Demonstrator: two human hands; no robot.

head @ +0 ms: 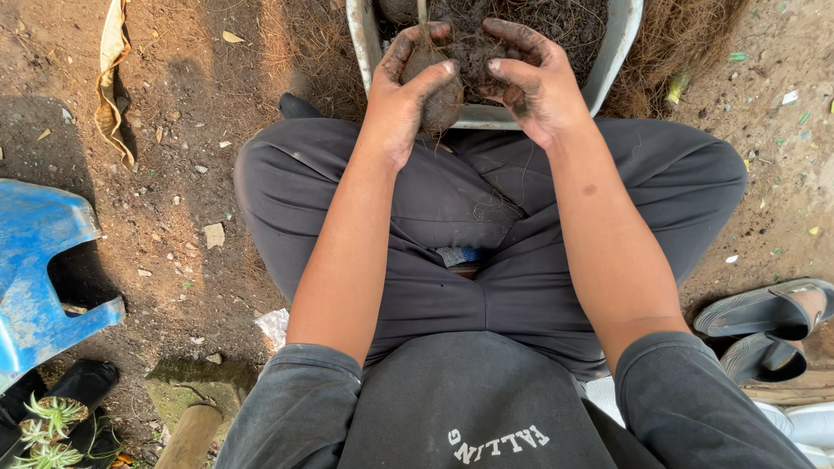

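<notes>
The left hand (pixel 408 91) clasps a soil ball (pixel 440 91) at the tub's (pixel 621 52) near rim — the right hand (pixel 530 82), loosely cupped, pressing soil — it could crumble onto the lap.

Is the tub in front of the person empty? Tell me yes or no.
No: the tub holds dark soil, and both the left hand and right hand are pressing a soil ball over its rim.

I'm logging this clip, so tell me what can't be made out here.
Head view only:
- Soil ball: mostly wrapped by left hand; its contents are hidden.
- Tub: cut off by the top edge.
- Right hand: palm faces away; whether it holds soil is unclear.
- Sandals: cut by the right edge.
</notes>
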